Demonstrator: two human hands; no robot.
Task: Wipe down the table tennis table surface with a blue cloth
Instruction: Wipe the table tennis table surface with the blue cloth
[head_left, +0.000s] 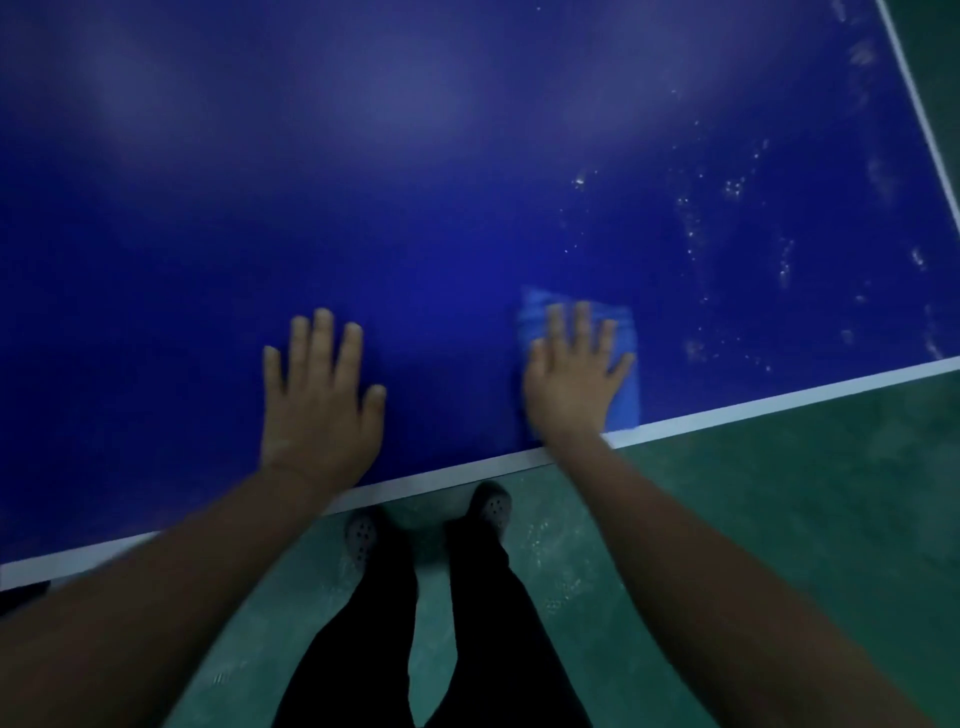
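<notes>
Rt hand (571, 384) flat on cloth (626, 395), table-edge (727, 413).

There is only one view, from a wide-angle camera on the person's head, which looks steeply down and a little forward. It is close above the near edge of the blue counter (467, 182), whose white border line runs slanted across the picture. Below this edge it sees the green floor (779, 493) and the person's own legs.
</notes>
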